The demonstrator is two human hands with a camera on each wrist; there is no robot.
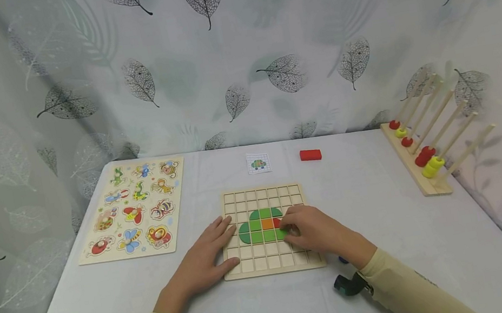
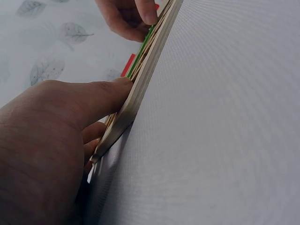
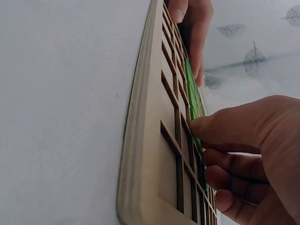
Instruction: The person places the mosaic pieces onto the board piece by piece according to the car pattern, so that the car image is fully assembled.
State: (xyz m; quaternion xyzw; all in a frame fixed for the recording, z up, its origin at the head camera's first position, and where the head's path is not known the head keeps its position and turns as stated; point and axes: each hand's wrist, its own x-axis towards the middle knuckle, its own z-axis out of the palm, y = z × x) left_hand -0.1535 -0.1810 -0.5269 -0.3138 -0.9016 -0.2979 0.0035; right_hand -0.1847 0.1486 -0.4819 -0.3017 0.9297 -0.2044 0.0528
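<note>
A square wooden grid board (image 1: 271, 272) lies on the white table. Colored tiles (image 1: 255, 225) in green, orange and red fill several middle cells. The left hand (image 1: 204, 262) rests on the board's left edge, fingers extended along it and thumb near the lower corner. Over the right side of the tile pattern is the right hand (image 1: 316, 228), thumb and curled fingers at a dark green tile (image 3: 206, 182) low among the grid cells. Its fingers partly cover this tile and the neighbouring red tile (image 1: 277, 222).
An insect puzzle board (image 1: 131, 208) lies to the left. Behind the grid are a small picture card (image 1: 258, 163) and a red block (image 1: 310, 154). A peg stand (image 1: 422, 167) with red and yellow beads stands right. Something blue (image 1: 343, 260) shows by the right wrist.
</note>
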